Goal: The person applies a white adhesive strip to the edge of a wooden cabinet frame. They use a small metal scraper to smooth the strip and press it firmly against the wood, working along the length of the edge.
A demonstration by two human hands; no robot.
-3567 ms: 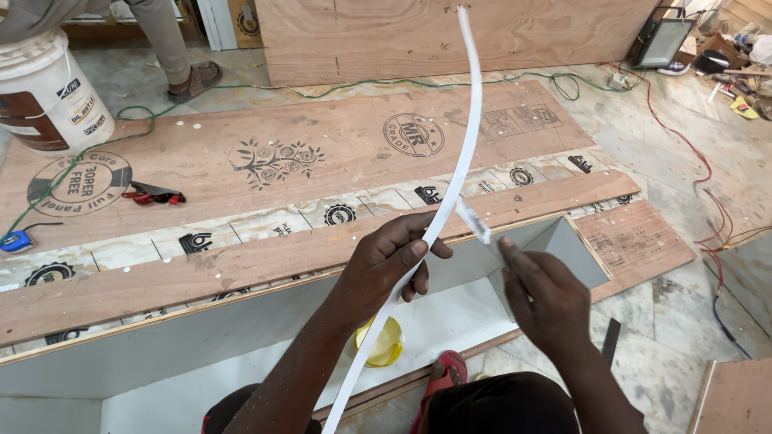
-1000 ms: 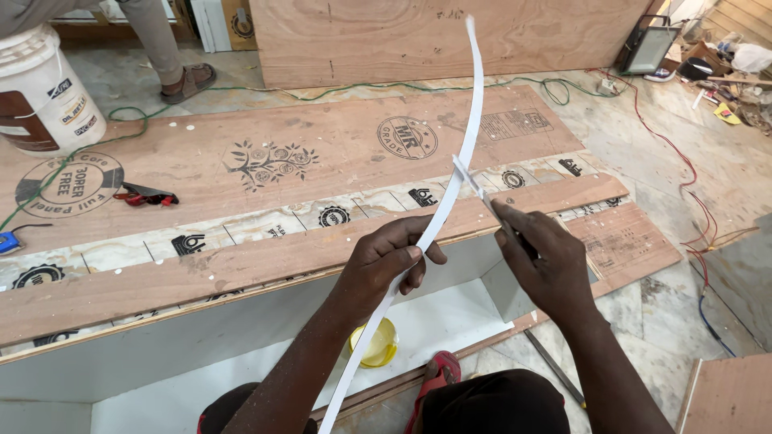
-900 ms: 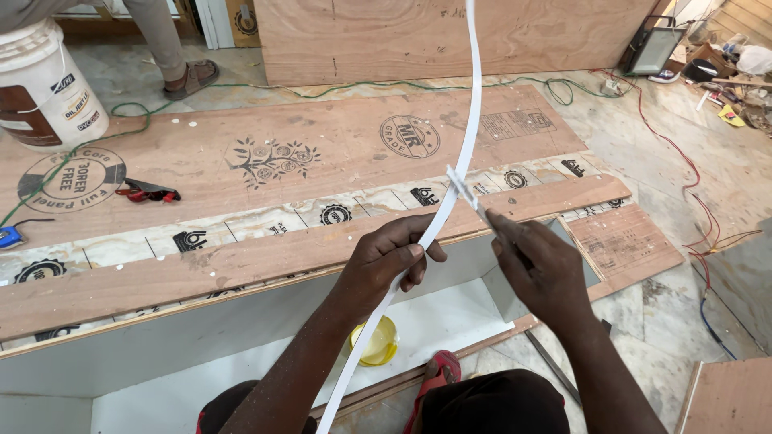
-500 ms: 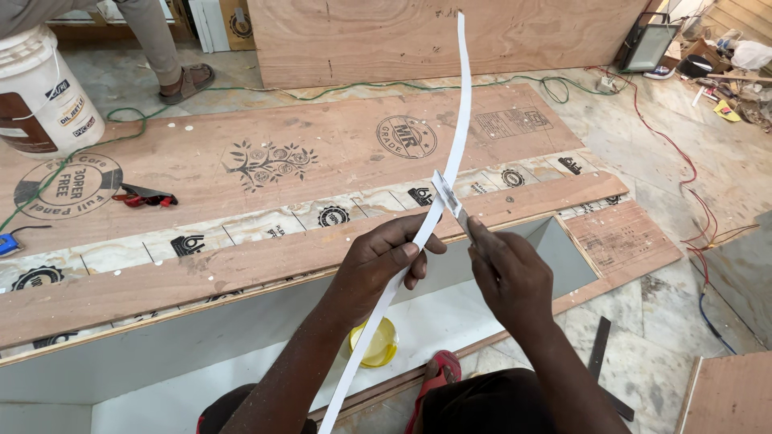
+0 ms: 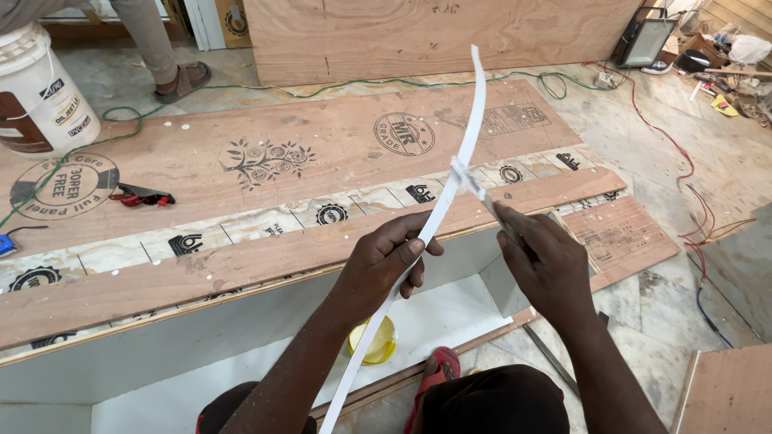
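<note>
Two hands, thin curved white strip [image 5: 438, 221]

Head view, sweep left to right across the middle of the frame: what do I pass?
White bucket → red-handled tool on the plywood → left hand gripping the white strip → right hand working a blade at the strip → red cable on the floor.

White bucket [image 5: 36, 92] with brown-and-white label far left (partly cropped), round black stamps [image 5: 404, 133] on plywood
</note>
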